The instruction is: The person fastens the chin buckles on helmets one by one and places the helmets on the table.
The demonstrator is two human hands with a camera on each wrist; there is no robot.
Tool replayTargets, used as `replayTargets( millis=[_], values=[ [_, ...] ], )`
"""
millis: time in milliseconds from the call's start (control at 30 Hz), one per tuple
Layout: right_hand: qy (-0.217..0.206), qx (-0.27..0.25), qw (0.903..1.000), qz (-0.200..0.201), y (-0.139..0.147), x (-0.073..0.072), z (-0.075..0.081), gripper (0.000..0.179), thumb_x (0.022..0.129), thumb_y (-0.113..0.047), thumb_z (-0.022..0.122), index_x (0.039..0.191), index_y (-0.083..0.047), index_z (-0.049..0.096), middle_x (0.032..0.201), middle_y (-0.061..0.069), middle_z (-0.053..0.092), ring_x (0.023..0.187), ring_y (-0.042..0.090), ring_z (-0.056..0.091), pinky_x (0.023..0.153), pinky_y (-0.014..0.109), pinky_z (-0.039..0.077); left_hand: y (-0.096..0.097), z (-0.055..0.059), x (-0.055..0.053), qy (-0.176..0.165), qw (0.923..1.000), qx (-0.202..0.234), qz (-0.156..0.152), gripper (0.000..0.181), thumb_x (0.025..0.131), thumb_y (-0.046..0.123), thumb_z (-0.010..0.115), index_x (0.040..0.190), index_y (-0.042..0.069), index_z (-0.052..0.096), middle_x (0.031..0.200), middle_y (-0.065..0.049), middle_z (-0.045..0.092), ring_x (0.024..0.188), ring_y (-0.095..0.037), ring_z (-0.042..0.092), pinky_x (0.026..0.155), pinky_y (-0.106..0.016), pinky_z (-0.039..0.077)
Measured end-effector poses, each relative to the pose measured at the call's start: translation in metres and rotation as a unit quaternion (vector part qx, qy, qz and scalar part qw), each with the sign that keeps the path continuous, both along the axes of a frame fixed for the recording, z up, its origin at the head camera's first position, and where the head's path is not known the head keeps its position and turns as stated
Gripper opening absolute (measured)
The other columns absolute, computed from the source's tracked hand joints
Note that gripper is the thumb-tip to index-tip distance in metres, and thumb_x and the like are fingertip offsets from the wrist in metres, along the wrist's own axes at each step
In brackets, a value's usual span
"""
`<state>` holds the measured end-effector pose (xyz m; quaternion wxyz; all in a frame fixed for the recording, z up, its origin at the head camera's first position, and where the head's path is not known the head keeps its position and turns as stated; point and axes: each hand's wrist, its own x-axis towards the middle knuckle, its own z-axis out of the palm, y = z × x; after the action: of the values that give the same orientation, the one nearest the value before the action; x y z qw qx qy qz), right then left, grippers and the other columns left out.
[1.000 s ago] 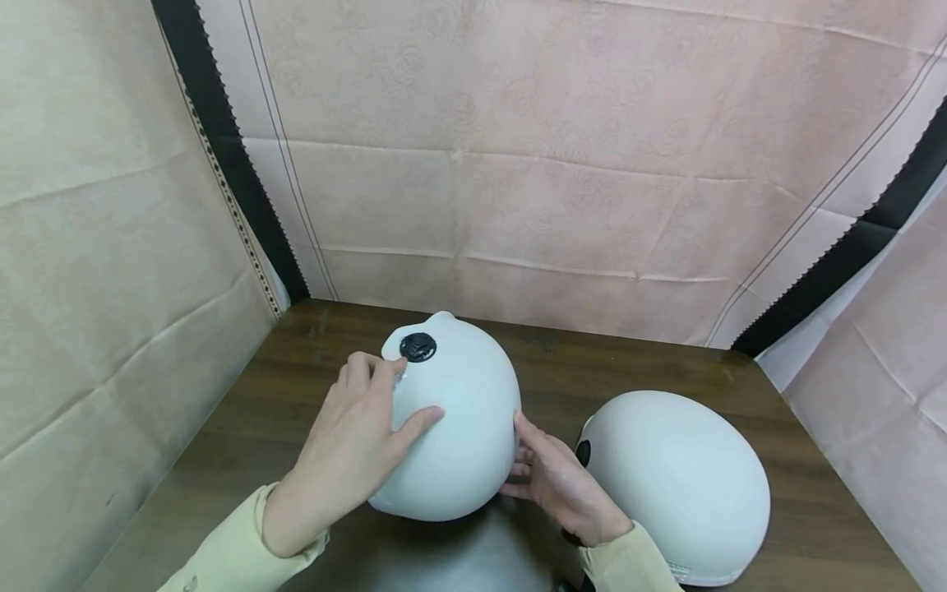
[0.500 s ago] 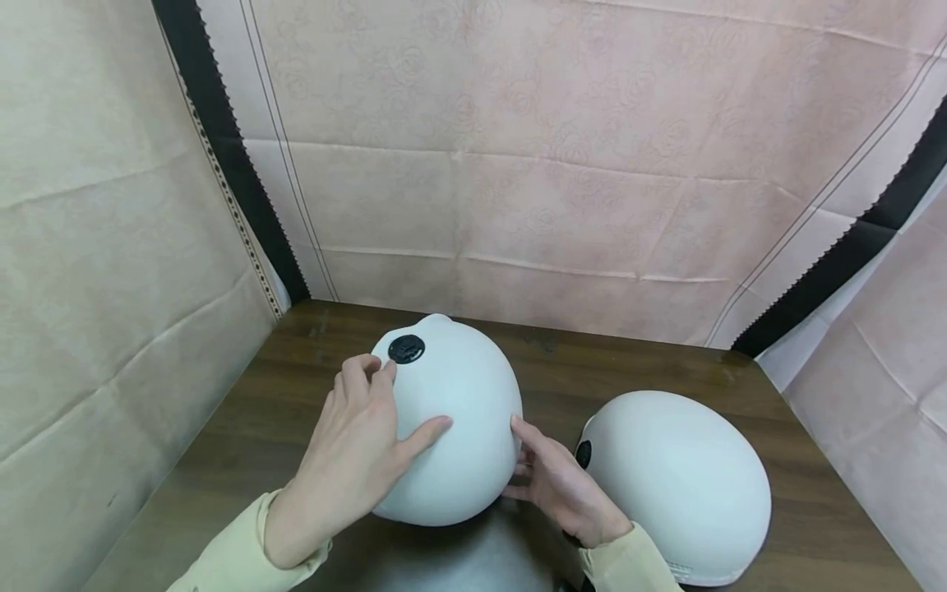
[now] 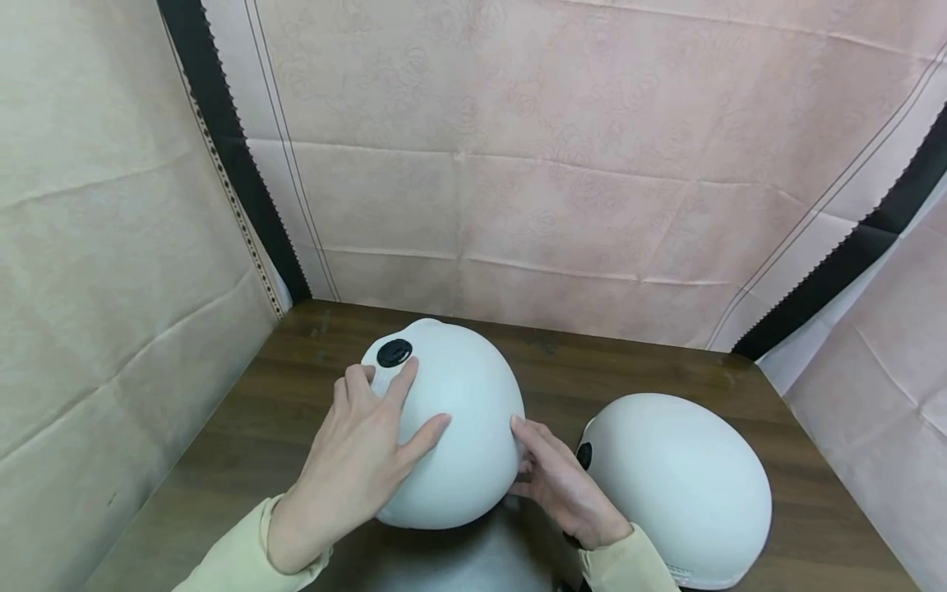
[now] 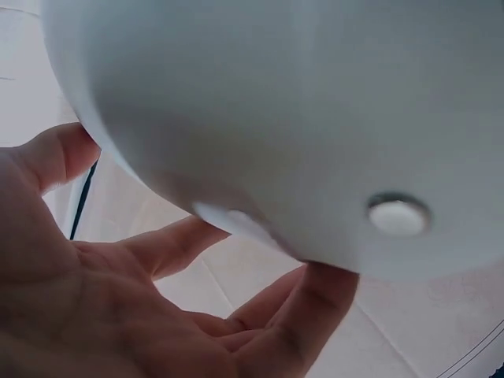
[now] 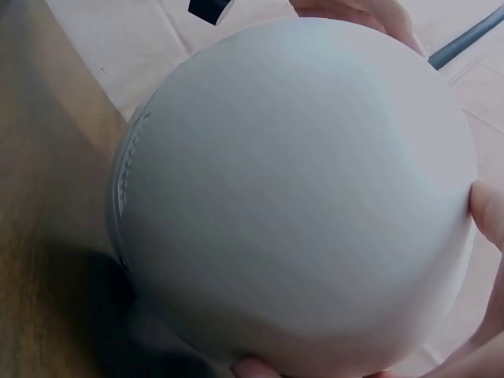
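Note:
A white rounded helmet (image 3: 466,427) is held between both hands above the table, its black round disc (image 3: 394,353) at the upper left. My left hand (image 3: 355,469) grips its left side, thumb on the shell and fingertips around the edge near the disc. Seen from the left wrist, the fingers of that hand (image 4: 157,307) bend against the helmet's edge, beside a pale round stud (image 4: 399,216). On the lower right side, my right hand (image 3: 562,481) holds the shell with the thumb in front and the other fingers curled beneath.
A second white helmet (image 3: 681,485) sits on the wooden table (image 3: 244,444) just right of my right hand. A blurred grey rounded shape (image 3: 466,555) lies at the bottom edge. Pale cloth walls (image 3: 518,205) enclose the back and sides.
The held helmet has turned slightly, its black disc shifting left and a little down. My left index finger has moved onto the shell beside the disc. The right hand has barely moved.

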<state>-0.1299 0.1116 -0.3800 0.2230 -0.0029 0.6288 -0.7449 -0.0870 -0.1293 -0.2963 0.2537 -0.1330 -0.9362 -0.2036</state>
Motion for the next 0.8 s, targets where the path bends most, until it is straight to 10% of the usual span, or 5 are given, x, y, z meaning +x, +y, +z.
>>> replayTargets(
  millis=[500,800],
  values=[
    [0.014,-0.008,0.9996,0.022,-0.0004,0.0012,-0.0010,0.069,0.097,-0.048,0.051,0.149,-0.011,0.025,0.141,0.016,0.031,0.115,0.027,0.050,0.090,0.048,0.044,0.0031,-0.0029,0.0007,0.036,0.9986,-0.037,-0.010,0.070,0.086,0.049,0.066,0.124,-0.009,0.057,0.120,-0.025,0.050,0.109,-0.042,0.045,0.080,-0.051,0.044],
    [0.030,0.011,0.9990,0.032,0.0007,0.0031,-0.0004,0.067,0.097,-0.043,0.054,0.149,-0.013,0.024,0.144,0.017,0.034,0.118,0.031,0.049,0.090,0.048,0.045,0.0038,-0.0013,-0.0007,0.026,0.9985,-0.047,-0.013,0.067,0.085,0.048,0.069,0.131,0.001,0.057,0.113,-0.031,0.052,0.105,-0.048,0.046,0.081,-0.053,0.046]
  ],
)
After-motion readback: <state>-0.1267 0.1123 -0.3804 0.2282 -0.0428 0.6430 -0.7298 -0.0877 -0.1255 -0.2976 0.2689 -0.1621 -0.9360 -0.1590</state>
